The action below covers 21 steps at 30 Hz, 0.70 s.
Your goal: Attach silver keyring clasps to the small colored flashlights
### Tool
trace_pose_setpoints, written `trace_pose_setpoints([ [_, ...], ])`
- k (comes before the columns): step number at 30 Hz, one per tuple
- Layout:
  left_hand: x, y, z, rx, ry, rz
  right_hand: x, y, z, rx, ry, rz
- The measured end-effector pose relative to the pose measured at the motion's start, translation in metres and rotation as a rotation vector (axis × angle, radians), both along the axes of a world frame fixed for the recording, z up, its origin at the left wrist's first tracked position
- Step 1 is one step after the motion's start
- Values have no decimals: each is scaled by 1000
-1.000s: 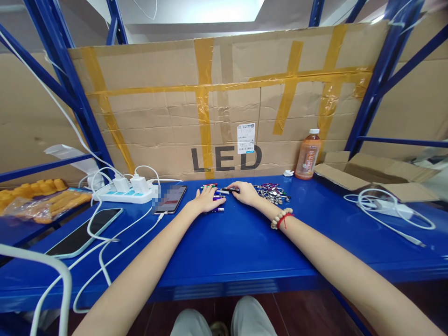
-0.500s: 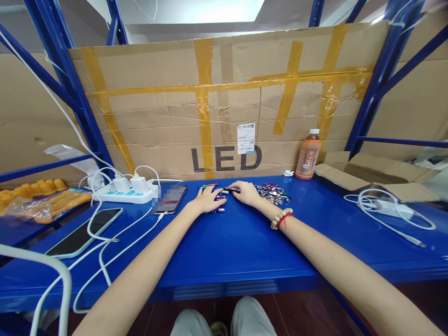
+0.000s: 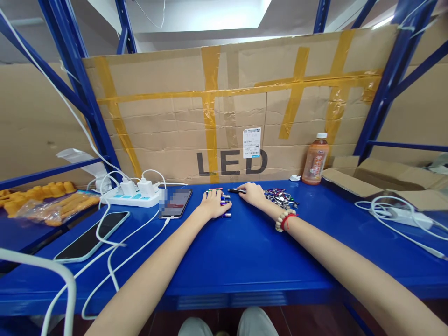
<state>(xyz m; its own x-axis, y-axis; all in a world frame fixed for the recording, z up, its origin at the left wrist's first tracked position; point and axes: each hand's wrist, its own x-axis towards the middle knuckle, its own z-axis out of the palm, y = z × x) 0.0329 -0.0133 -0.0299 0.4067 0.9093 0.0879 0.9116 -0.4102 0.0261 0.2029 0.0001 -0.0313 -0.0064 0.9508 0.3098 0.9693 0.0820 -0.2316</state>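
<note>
left hand (image 3: 211,205) spread loosely over roughly lined-up pens (image 3: 227,215) | right hand's (image 3: 255,194) grip pinching a black pen (image 3: 237,191) | messy pile (image 3: 282,198) toward tabletop's (image 3: 245,256) back edge probably remaining, tbh

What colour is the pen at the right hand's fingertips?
The pen at the right hand is mostly black, as the head view shows.
</note>
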Motion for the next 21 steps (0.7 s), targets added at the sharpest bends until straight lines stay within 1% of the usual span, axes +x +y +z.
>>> trace_pose_setpoints([
  [6,6,-10,7,-83,95,135,-11,26,7,-37,-26,18],
  [9,15,-24,13,-84,110,214,-18,44,8,-62,-10,78],
  [11,23,-37,16,-100,100,244,-23,56,7,-81,12,139],
  [13,32,-50,16,-163,113,256,-27,66,6,-95,40,214],
  [16,40,-61,12,-232,127,219,-33,77,6,-111,80,340],
  [18,42,-63,8,-263,127,206,-36,79,7,-125,100,413],
  [21,41,-59,5,-275,122,230,-40,78,12,-160,127,494],
])
